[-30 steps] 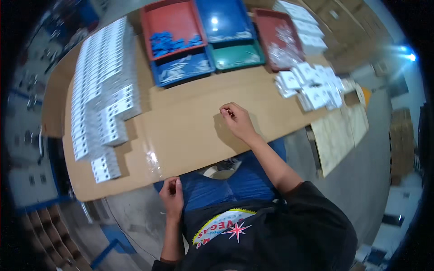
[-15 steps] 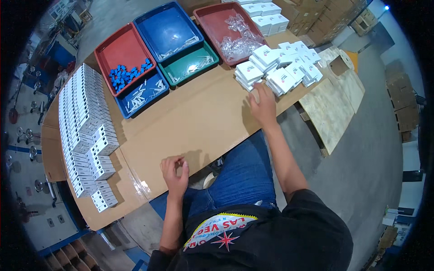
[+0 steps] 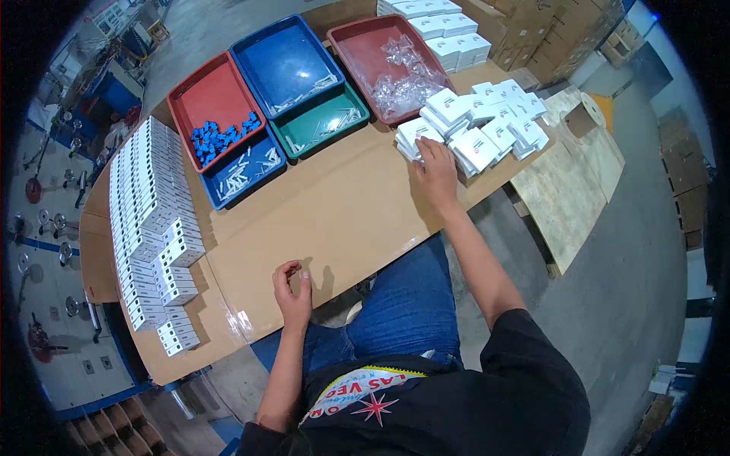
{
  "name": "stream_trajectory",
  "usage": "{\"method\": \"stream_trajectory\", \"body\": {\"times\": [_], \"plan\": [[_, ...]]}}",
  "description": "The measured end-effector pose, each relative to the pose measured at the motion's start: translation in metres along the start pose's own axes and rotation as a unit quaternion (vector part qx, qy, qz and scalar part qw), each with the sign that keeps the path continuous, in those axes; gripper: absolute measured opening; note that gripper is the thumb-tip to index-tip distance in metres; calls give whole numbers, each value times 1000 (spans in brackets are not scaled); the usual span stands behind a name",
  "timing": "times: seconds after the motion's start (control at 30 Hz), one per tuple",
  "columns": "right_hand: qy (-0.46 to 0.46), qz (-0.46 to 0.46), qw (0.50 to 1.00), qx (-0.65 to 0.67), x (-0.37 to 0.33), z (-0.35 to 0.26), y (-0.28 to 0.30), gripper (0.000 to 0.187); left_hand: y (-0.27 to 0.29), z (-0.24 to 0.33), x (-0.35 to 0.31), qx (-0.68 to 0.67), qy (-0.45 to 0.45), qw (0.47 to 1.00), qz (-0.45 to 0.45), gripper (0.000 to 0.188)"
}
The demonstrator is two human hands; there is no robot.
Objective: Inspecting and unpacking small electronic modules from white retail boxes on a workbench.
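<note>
At the right part of the table lies a heap of flat white boxes (image 3: pixel 475 150) in uneven stacks. My right hand (image 3: pixel 437 173) reaches to the near left stack of it, fingers stretched out and touching the edge of a white box (image 3: pixel 417 131). Whether the fingertips grip that box is not plain, and the thumb is mostly hidden. My left hand (image 3: pixel 293 295) hovers over the near edge of the cardboard-covered table (image 3: pixel 327 224), fingers loosely bent and apart, with nothing in it.
Long rows of upright white boxes (image 3: pixel 148 205) line the left side. Across the back stand a red tray (image 3: pixel 209 87) of blue pieces, blue (image 3: pixel 274 49) and green trays (image 3: pixel 327 125) with white sticks, and another red tray (image 3: pixel 357 45) with clear plastic bags. A wooden board (image 3: pixel 570 182) adjoins at right.
My right hand has moved slightly left, and its fingers now lie against the near left stack of boxes. My left hand stays near the table edge, fingers a little more curled.
</note>
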State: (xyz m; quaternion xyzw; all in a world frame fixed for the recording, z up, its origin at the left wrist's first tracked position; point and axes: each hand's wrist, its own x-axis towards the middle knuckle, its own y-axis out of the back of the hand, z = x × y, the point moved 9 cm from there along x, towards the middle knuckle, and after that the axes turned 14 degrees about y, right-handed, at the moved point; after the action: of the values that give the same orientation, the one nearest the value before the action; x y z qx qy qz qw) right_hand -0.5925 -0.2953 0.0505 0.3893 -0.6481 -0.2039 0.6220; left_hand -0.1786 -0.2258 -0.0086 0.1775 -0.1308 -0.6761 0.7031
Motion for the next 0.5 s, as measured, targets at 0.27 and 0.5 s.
{"method": "stream_trajectory", "body": {"times": [0.27, 0.5], "plan": [[17, 18, 1000, -3, 3, -4, 9, 34, -1, 1, 1, -1, -8, 1000, 3, 27], [30, 40, 999, -17, -1, -9, 21, 32, 0, -2, 1, -36, 3, 999, 5, 26]]}}
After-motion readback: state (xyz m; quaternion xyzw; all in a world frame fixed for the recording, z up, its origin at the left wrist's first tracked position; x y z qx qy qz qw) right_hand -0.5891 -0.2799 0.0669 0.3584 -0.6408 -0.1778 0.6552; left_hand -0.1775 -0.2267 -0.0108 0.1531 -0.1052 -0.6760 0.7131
